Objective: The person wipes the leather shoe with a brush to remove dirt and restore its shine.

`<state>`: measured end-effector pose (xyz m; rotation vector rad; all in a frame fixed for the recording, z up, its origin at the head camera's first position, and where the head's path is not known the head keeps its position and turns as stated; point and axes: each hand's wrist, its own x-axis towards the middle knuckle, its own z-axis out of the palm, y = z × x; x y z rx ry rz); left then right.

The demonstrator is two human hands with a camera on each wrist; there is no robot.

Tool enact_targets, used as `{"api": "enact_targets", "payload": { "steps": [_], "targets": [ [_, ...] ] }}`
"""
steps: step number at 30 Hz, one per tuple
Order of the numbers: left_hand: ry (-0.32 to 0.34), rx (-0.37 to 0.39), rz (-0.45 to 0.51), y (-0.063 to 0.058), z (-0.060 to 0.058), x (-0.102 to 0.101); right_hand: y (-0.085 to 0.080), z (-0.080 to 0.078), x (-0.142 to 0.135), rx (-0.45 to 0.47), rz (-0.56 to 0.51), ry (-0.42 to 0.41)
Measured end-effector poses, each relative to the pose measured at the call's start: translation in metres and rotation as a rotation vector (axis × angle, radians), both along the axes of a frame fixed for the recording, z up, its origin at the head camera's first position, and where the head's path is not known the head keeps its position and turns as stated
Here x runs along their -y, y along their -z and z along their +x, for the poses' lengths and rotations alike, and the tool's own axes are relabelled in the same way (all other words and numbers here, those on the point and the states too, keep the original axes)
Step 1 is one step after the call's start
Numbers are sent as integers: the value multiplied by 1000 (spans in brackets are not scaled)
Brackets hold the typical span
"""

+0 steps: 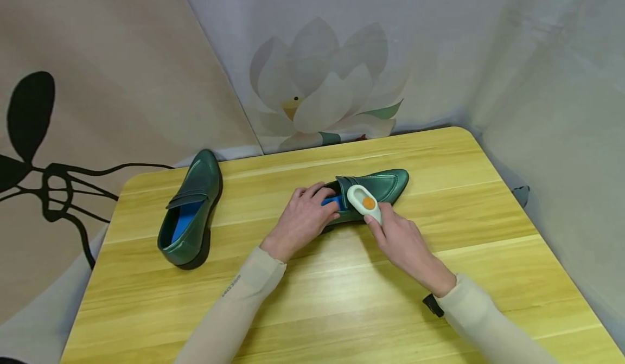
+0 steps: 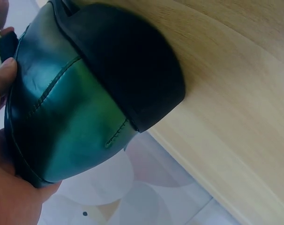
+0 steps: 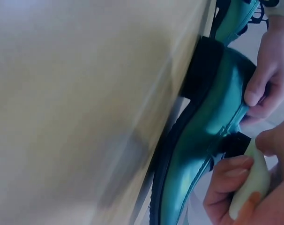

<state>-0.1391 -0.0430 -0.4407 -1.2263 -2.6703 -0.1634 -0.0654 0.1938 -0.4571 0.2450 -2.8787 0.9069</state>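
A green leather loafer (image 1: 383, 184) with a blue insole lies on the table, toe pointing right. At its heel end my left hand (image 1: 304, 215) grips the rim of the opening, the thumb on the edge in the left wrist view. My right hand (image 1: 406, 240) holds a small white brush (image 1: 358, 195) with an orange patch over the loafer's strap. In the right wrist view, the brush's black head (image 3: 236, 144) is at the shoe's opening; whether it touches the leather I cannot tell. The heel block (image 2: 132, 65) looks black from the left wrist.
The matching green loafer (image 1: 207, 177) stands at the table's left side, toe toward the back edge. Under everything is a wood-grain table (image 1: 317, 310) with rounded corners. A curtain (image 1: 429, 55) with a printed flower hangs behind it.
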Motion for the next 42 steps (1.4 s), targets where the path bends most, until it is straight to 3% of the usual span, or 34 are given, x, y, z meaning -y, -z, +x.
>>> {"api": "enact_targets", "payload": {
  "steps": [5, 12, 16, 19, 23, 27, 30, 33, 37, 42],
  "targets": [
    [-31, 14, -1, -3, 2, -1, -1, -13, 2, -20, 12, 21],
    [-207, 124, -5, -7, 2, -2, -8, -32, 5, 18, 3, 30],
    [-236, 171, -2, -5, 0, -3, -10, -39, 8, 37, 9, 40],
    [-237, 196, 20, -4, 0, -3, -10, -33, 7, 48, 14, 30],
    [-236, 202, 51, -4, -1, -2, -8, -14, 2, 36, 43, -17],
    [-234, 202, 74, -4, -2, -1, -1, 5, -4, -40, 102, -85],
    [-235, 198, 75, -6, -2, 0, 0, 7, -4, -101, 110, -99],
    [-236, 197, 64, -6, -1, 0, -3, -3, -1, -106, 86, -76],
    [-231, 198, 56, -5, 0, -1, -11, -29, 7, -60, 64, -40],
    [-225, 176, 70, -3, 0, 0, -26, -59, 14, 17, 112, -28]
  ]
}}
